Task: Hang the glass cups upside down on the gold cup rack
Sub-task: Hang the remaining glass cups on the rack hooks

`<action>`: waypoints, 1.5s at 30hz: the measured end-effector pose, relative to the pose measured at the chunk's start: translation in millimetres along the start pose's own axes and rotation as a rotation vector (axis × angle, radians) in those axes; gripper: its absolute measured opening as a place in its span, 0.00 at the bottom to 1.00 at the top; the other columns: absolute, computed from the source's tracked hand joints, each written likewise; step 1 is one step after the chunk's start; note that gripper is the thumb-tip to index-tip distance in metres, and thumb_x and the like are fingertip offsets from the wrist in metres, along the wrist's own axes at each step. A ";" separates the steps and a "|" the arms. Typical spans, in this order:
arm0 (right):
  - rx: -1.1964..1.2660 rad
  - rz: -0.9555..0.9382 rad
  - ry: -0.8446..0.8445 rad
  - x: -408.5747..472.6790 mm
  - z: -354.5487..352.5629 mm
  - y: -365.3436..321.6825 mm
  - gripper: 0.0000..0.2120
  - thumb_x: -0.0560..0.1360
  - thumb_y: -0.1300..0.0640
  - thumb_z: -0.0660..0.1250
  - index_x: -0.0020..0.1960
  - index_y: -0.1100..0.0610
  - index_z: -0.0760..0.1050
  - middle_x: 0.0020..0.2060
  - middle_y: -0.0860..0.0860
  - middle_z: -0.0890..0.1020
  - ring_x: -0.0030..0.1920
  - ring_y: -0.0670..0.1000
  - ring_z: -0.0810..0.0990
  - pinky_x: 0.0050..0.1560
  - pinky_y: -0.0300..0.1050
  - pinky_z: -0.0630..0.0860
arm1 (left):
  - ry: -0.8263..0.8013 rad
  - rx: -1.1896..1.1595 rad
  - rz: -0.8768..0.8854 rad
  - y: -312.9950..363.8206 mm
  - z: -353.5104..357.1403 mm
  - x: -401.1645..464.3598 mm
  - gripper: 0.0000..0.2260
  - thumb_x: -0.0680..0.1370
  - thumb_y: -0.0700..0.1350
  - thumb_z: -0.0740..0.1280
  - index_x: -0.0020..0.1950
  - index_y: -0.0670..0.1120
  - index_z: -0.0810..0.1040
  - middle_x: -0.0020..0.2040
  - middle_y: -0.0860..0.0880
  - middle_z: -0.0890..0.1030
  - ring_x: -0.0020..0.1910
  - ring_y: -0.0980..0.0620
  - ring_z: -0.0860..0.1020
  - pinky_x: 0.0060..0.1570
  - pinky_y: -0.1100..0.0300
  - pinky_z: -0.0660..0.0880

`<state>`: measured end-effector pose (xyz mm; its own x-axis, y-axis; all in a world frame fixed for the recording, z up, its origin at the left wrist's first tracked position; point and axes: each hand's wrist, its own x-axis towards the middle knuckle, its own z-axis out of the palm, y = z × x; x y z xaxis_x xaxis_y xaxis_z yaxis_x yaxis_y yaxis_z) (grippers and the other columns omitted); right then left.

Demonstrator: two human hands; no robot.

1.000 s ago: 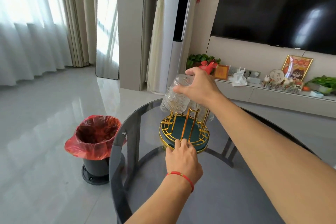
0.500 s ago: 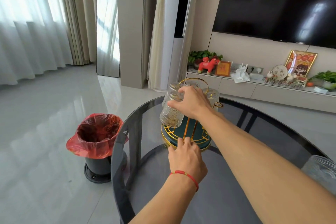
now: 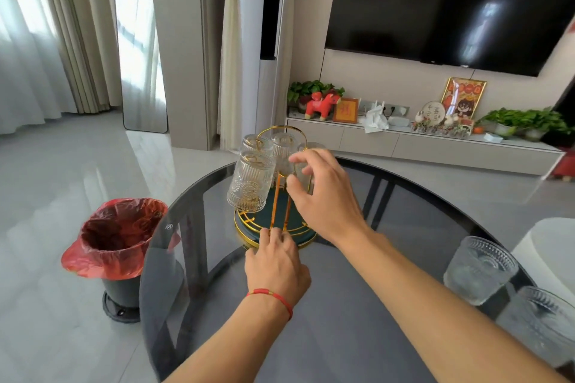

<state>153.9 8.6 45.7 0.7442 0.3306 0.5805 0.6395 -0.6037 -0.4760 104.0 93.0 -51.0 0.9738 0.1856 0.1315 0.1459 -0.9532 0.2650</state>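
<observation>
A round, dark smoked-glass surface point(image 3: 326, 336) carries a gold wire cup rack point(image 3: 277, 221) with a round dark-green base and a gold ring handle on top. Several ribbed clear glass cups hang on it upside down. The nearest hung cup point(image 3: 250, 182) sits tilted on a prong at the rack's left side, mouth downward; a second hung cup point(image 3: 255, 143) shows just behind it, and a third hung cup point(image 3: 283, 149) stands under the ring handle.

The left hand point(image 3: 275, 269), with a red string bracelet at the wrist, rests on the surface, its fingertips point(image 3: 273, 232) touching the near gold rim of the rack's base; its grip is loosely together and clamps nothing. The right hand point(image 3: 323, 193) hovers at the rack's right side, its grip apart and empty, fingers spread just beside the hung cups.

Two more ribbed clear glass cups stand upright near the surface's right edge, well apart from the rack: one upright cup point(image 3: 480, 269) and, closer to the camera, another upright cup point(image 3: 541, 325). On the floor to the left stands a dark bin with a red bag liner point(image 3: 119, 239).
</observation>
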 end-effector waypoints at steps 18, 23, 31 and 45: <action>-0.313 0.808 0.209 -190.1 -191.0 134.9 0.36 0.71 0.44 0.76 0.75 0.53 0.70 0.72 0.56 0.73 0.74 0.60 0.68 0.71 0.57 0.67 | -0.176 -0.570 0.288 61.6 5.5 -41.1 0.21 0.76 0.43 0.71 0.69 0.52 0.76 0.65 0.50 0.80 0.65 0.51 0.76 0.64 0.51 0.77; 0.123 1.070 0.086 -220.8 -202.7 163.8 0.63 0.58 0.30 0.79 0.83 0.47 0.51 0.73 0.54 0.75 0.71 0.55 0.76 0.68 0.53 0.72 | -0.228 -0.662 0.256 71.0 8.5 -44.0 0.18 0.76 0.42 0.71 0.65 0.55 0.78 0.59 0.54 0.82 0.61 0.54 0.78 0.57 0.58 0.77; 0.056 0.904 -0.024 -239.4 -213.1 169.0 0.44 0.54 0.35 0.81 0.66 0.41 0.72 0.60 0.41 0.83 0.61 0.47 0.82 0.64 0.49 0.78 | -0.312 -0.777 0.337 99.5 10.7 -57.6 0.18 0.76 0.44 0.73 0.64 0.56 0.78 0.58 0.55 0.82 0.57 0.57 0.81 0.56 0.57 0.81; 0.488 0.586 -0.365 -184.8 -151.1 95.7 0.40 0.69 0.43 0.77 0.77 0.47 0.69 0.63 0.41 0.86 0.61 0.38 0.84 0.60 0.37 0.80 | -0.491 -1.044 0.237 98.3 -15.5 -70.8 0.37 0.59 0.51 0.84 0.65 0.50 0.74 0.60 0.50 0.82 0.58 0.49 0.82 0.57 0.46 0.82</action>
<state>48.4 -219.9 -7.3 0.9435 0.3260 -0.0592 0.0798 -0.3970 -0.9144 46.8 -10.1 -19.5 0.9536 -0.2986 -0.0392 -0.0392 -0.2520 0.9669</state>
